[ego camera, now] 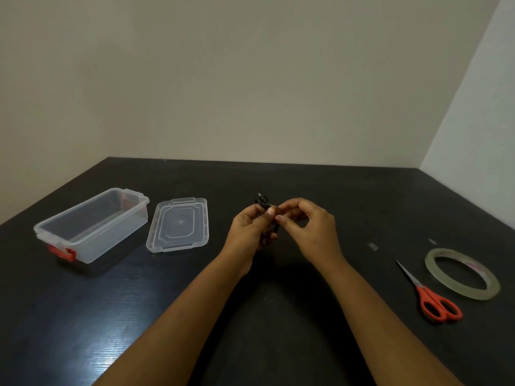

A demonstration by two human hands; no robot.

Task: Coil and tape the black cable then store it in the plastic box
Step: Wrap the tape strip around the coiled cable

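The black cable (pixel 262 203) is bunched into a small coil above the middle of the dark table. My left hand (pixel 250 232) grips the coil, whose top loops and a plug tip stick out above my fingers. My right hand (pixel 309 227) pinches at the coil's right side with thumb and fingertips; what lies between them is too small to tell. The clear plastic box (pixel 92 227) with red latches stands open at the left. Its clear lid (pixel 178 224) lies flat beside it. A roll of clear tape (pixel 462 273) lies at the right.
Red-handled scissors (pixel 429 293) lie just left of the tape roll, blades pointing away. Two small pale bits (pixel 373 246) lie on the table (pixel 278 302) beyond the scissors. Walls meet at the table's far right corner.
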